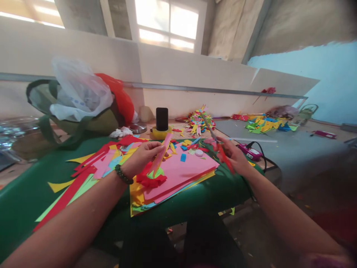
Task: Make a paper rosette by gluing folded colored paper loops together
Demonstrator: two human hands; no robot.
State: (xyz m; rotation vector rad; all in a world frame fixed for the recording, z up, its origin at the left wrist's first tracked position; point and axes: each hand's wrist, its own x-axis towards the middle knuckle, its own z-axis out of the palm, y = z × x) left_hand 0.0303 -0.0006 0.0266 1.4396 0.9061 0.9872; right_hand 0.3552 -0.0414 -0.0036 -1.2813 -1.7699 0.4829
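Note:
My left hand [147,154], with a dark beaded bracelet on the wrist, pinches a pink paper strip [159,159] between thumb and fingers. The strip stands tilted over a red paper piece [149,181] with a green middle. In my right hand [235,156] are scissors [226,160] with orange-red handles, their blades pointing up and away to the left. The blades are apart from the strip. Beneath both hands lies a stack of coloured paper sheets [184,178], pink on top, with a small blue scrap [183,158] and a round white piece [199,153] on it.
Cut paper strips [95,163] spread over the green cover [200,203] on the left. Behind stand a phone [162,118] on a yellow base and a colourful paper bundle [198,121]. A bag [83,124] fills the back left. To the right sits a purple device [252,152] with a black cable.

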